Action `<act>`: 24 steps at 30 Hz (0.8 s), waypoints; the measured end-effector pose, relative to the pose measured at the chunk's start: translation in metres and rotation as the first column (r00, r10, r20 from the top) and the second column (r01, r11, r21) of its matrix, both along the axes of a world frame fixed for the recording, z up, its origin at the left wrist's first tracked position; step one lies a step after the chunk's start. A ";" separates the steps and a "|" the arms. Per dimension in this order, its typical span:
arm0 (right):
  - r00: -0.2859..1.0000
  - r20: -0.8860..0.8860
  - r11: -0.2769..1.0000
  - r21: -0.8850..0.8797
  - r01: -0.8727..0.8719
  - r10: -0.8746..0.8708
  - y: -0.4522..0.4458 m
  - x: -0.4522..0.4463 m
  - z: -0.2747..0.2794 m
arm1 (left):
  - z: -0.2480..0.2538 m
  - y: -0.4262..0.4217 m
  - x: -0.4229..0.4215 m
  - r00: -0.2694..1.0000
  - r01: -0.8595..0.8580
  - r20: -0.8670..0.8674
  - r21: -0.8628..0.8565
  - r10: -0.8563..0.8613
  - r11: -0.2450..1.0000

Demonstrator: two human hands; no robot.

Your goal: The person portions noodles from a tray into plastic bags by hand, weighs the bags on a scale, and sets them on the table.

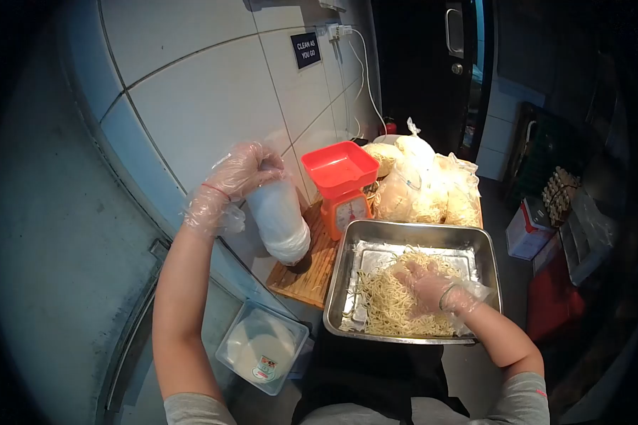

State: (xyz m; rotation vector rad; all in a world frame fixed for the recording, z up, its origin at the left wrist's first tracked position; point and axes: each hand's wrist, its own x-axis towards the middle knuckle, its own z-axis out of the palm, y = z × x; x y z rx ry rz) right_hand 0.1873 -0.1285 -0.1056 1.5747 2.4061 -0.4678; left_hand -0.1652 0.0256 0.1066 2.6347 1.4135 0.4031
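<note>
My left hand (252, 170), in a clear plastic glove with a red band at the wrist, pinches the top of a translucent plastic bag (280, 219). The bag hangs above the wooden table, with something white at its bottom. My gloved right hand (430, 287) rests with spread fingers on loose yellow noodles (386, 301). These noodles lie in a deep metal tray (330, 283) at the table's front. Behind the tray stands an orange scale (349, 211) with a red pan (340, 168) on top.
Several filled noodle bags (415, 188) stand behind the tray on the wooden table (306, 283). A lidded plastic container (262, 350) sits lower left. Tiled wall (191, 92) rises at the left. Boxes (532, 230) and a red crate (554, 297) are at the right.
</note>
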 end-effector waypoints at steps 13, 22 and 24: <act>0.998 -0.034 0.998 0.029 0.062 -0.061 -0.006 0.006 -0.009 | -0.016 0.006 0.016 0.983 -0.184 0.050 0.334 0.177 0.924; 0.999 0.008 0.998 0.049 0.037 -0.038 -0.005 0.005 -0.011 | -0.005 0.016 -0.001 0.607 -0.338 0.788 0.369 -0.098 0.866; 1.000 -0.013 0.999 0.026 0.022 -0.022 -0.003 0.008 -0.003 | 0.032 -0.001 0.004 0.465 -0.378 0.851 0.441 -0.245 0.814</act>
